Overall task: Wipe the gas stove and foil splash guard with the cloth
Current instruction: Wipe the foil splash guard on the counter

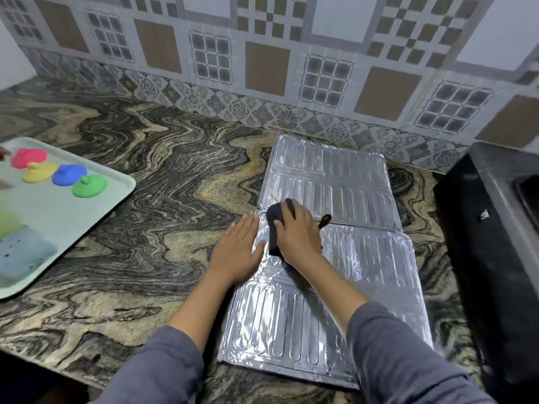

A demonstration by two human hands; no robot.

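Note:
The foil splash guard (335, 182) lies flat and unfolded on the marbled countertop, its ribbed silver panels running from the wall toward me. My right hand (297, 236) presses a dark cloth (274, 221) onto the guard near its left edge, at the fold between panels. A brown loop of the cloth sticks out to the right of that hand. My left hand (237, 252) lies flat with fingers together across the guard's left edge, holding it down. The black gas stove (478, 223) stands at the right, only partly in view.
A pale green tray (96, 196) sits at the left with pink, yellow, blue and green lids and a blue sponge on it. A patterned tiled wall (262, 68) rises behind the counter. The counter's front edge runs along the lower left.

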